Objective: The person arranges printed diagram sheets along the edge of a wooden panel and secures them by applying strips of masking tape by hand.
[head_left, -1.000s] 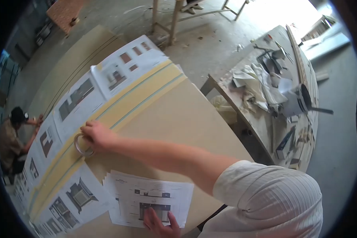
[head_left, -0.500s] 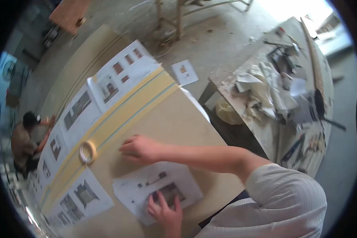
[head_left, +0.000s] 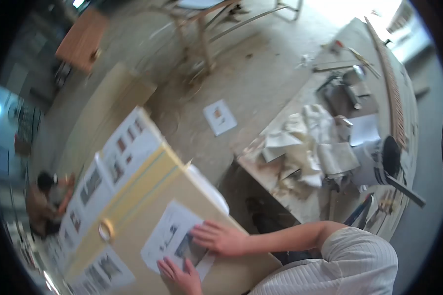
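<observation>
A white printed sheet [head_left: 155, 241] with dark pictures lies on the tan board [head_left: 202, 196]. My right hand [head_left: 221, 238] rests flat across the sheet's right side, fingers stretched out. At the lower edge of the same sheet, my left hand [head_left: 183, 278] lies with its fingers spread, partly over a picture. Neither hand grips anything. To the left, a roll of masking tape [head_left: 109, 229] sits by a yellow band [head_left: 138, 187] with blue lines. More printed sheets [head_left: 96, 184] lie along the board's far side, and another printed sheet [head_left: 106, 270] lies at lower left.
A workbench [head_left: 300, 206] on the right carries crumpled pale cloth [head_left: 310, 142], a white bucket [head_left: 371, 164] and tools. One printed sheet [head_left: 220, 118] lies on the floor beyond the board. A co-worker [head_left: 44, 204] crouches at far left. A wooden stand [head_left: 202, 42] is at the back.
My right hand has come down from above the board onto the sheet and flattened. My left hand stays on the sheet. The whole view has shifted, with the board now lower in it.
</observation>
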A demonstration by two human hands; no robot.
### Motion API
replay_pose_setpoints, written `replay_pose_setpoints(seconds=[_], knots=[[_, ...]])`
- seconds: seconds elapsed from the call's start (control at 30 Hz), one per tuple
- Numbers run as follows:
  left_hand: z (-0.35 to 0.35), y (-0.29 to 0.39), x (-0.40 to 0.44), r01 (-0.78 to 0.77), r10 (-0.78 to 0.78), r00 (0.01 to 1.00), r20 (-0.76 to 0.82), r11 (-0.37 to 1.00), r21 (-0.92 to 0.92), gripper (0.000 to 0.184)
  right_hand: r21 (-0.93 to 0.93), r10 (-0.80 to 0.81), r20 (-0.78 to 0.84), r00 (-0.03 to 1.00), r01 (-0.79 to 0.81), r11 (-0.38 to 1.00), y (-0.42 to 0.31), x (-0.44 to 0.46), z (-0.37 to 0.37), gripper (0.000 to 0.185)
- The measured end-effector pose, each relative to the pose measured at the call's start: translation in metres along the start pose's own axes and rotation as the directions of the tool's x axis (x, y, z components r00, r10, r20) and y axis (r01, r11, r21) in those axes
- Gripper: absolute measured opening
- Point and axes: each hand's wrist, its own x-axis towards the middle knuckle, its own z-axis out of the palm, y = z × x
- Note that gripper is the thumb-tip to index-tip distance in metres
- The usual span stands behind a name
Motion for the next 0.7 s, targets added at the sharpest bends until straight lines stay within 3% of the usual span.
replay_pose_setpoints(seconds=[0.03,0.1,0.2,0.33,0.4,0.43,0.47,0.53,0.6,0.63,0.7], knots=[[-0.006,0.010,0.009,-0.052,0.051,0.998,-0.024,0.998,-0.033,0.063,0.012,0.005,0.024,1.000,-0.005,1.000,0.000,-0.001,-0.003,0.065],[-0.034,0.024,0.020,-0.068,0.058,0.994,0.092,0.992,0.108,0.064,0.062,-0.013,0.041,0.999,0.011,0.998,-0.001,-0.001,-0.012,0.057],[-0.054,0.037,0.029,-0.061,0.041,0.987,0.156,0.991,0.122,0.062,0.130,-0.014,0.033,0.999,0.010,0.992,-0.001,-0.003,-0.006,0.052],[-0.066,0.038,0.029,-0.101,0.077,0.988,0.134,0.978,0.181,0.062,0.041,-0.051,-0.061,0.997,0.054,0.998,-0.001,-0.004,0.009,0.046],[-0.077,0.036,0.026,-0.079,0.042,0.977,0.210,0.982,0.169,0.062,0.045,-0.037,-0.097,0.995,0.042,0.998,-0.005,-0.006,0.009,0.037],[-0.080,0.032,0.029,0.034,-0.054,0.950,0.309,0.997,0.067,0.064,0.077,-0.018,-0.095,0.995,0.025,0.997,-0.006,-0.005,0.011,0.031],[-0.073,0.019,0.027,0.026,-0.043,0.952,0.303,0.998,0.060,0.064,0.109,-0.002,-0.089,0.996,0.012,0.994,-0.006,-0.002,0.011,0.026],[-0.054,-0.022,0.013,-0.041,0.100,0.954,0.282,0.977,-0.209,0.068,0.059,0.006,-0.183,0.983,0.005,0.998,-0.016,0.008,0.004,0.018],[-0.069,-0.019,0.011,0.011,0.059,0.936,0.348,0.980,-0.198,0.069,0.013,0.188,0.071,0.980,-0.189,0.982,-0.034,0.031,-0.022,0.017],[-0.076,-0.019,0.009,-0.054,0.125,0.953,0.277,0.966,-0.253,0.067,-0.061,0.203,0.028,0.979,-0.201,0.978,-0.035,0.038,-0.012,0.019],[-0.078,-0.031,0.000,-0.117,0.192,0.957,0.218,0.942,-0.316,0.066,0.032,0.259,0.061,0.964,-0.261,0.965,-0.042,0.056,-0.028,0.019]])
